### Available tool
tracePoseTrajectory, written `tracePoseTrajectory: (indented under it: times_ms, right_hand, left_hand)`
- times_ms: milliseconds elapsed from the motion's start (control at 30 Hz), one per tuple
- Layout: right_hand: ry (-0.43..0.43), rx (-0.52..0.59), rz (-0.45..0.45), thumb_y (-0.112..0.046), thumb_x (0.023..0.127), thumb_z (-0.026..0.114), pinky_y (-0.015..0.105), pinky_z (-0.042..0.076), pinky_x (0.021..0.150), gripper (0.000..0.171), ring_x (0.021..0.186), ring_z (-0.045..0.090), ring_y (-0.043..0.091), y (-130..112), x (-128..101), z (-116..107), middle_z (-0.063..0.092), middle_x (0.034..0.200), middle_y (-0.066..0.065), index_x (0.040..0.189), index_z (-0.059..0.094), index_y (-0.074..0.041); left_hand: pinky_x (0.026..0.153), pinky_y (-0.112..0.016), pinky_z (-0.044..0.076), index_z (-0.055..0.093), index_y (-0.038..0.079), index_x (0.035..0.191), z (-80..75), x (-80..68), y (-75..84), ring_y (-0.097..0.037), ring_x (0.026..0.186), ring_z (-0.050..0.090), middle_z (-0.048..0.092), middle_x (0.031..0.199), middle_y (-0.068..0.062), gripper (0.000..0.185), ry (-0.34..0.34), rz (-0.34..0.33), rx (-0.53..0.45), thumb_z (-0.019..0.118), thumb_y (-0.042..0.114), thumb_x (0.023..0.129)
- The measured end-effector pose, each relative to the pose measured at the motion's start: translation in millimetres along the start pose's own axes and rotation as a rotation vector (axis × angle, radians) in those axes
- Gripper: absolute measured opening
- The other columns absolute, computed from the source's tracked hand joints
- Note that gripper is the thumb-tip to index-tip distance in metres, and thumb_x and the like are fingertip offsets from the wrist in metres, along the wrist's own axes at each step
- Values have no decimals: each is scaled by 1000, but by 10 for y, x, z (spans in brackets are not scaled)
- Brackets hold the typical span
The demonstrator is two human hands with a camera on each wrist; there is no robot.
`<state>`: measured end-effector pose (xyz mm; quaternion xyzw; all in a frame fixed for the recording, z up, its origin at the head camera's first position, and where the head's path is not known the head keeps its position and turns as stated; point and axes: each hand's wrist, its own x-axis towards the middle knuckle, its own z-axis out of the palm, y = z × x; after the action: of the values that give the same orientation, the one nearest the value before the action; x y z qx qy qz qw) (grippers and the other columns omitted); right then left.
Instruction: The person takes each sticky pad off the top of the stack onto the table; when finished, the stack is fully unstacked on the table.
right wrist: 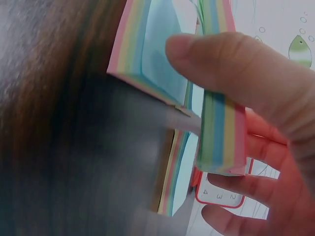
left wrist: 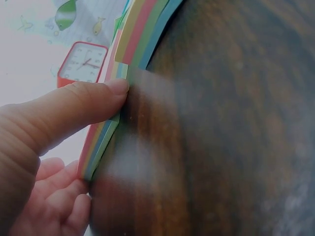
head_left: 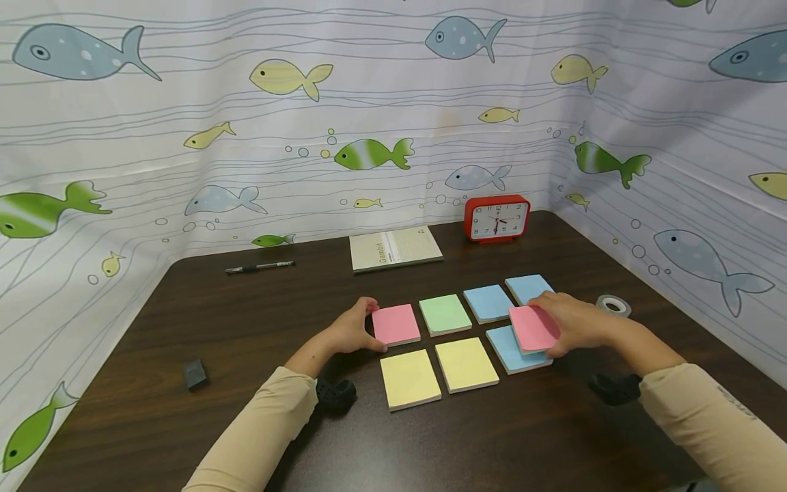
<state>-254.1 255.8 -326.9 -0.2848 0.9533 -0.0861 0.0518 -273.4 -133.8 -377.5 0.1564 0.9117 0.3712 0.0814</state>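
Observation:
My left hand [head_left: 349, 331] grips the left side of a pink sticky note pad [head_left: 396, 324] lying on the table, thumb at its near edge and fingers at the far one. The left wrist view shows the pad's layered coloured side [left wrist: 101, 140] against that thumb. Another pink-topped sticky note pad [head_left: 533, 328] is pinched by my right hand [head_left: 574, 322], raised and tilted over a blue pad [head_left: 513, 359]. Its striped edge [right wrist: 224, 132] faces the right wrist camera. A green pad [head_left: 445, 314], two yellow pads [head_left: 410, 379] and two more blue pads [head_left: 488, 303] lie around.
At the back stand a red clock [head_left: 496, 219] and a flat notebook [head_left: 396, 249]. A pen [head_left: 260, 267] lies back left, a small dark block [head_left: 195, 375] at the left. A tape roll [head_left: 613, 305] sits beyond the right forearm. Fish-print curtains [head_left: 381, 102] border the table.

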Motion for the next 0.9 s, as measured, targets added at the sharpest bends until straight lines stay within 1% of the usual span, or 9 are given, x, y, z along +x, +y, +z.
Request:
tracePoseTrajectory:
  times_ms: [233,433,567,733,900]
  right_hand:
    - [3,-18,0,-36,51,81,40,44,70,83,90,44,24,74,-54,-23,49,106,11,116,46,2]
    - [3,-34,2,-33,50,82,41,44,68,82,88,45,26,120,-123,-61,49,102,11,114,46,4]
    - [4,-46,8,-32,49,82,39,43,67,82,85,45,25,162,-170,-89,49,100,10,113,47,4]
    - [-4,-75,25,-31,49,82,35,42,62,80,80,47,22,248,-206,-92,50,98,9,112,48,4]
    - [-24,-126,41,-28,48,83,37,42,61,78,79,48,23,335,-202,-52,51,98,10,111,49,2]
  left_hand:
    - [94,-39,29,31,1,124,-9,-8,-5,-26,116,38,40,126,-13,83,3,-3,6,81,17,60]
    - [94,-38,29,31,1,125,-14,-27,20,-25,116,38,39,126,-13,83,5,0,1,81,17,60]
    - [95,-38,29,32,1,124,-13,-32,29,-25,116,38,40,126,-12,83,9,-9,-4,81,17,59]
    - [94,-38,30,32,1,123,-5,-14,14,-25,115,39,40,125,-12,83,12,2,-2,81,18,59]
    - [94,-39,30,32,1,124,3,-15,3,-25,115,39,40,126,-12,83,13,2,3,81,18,59]
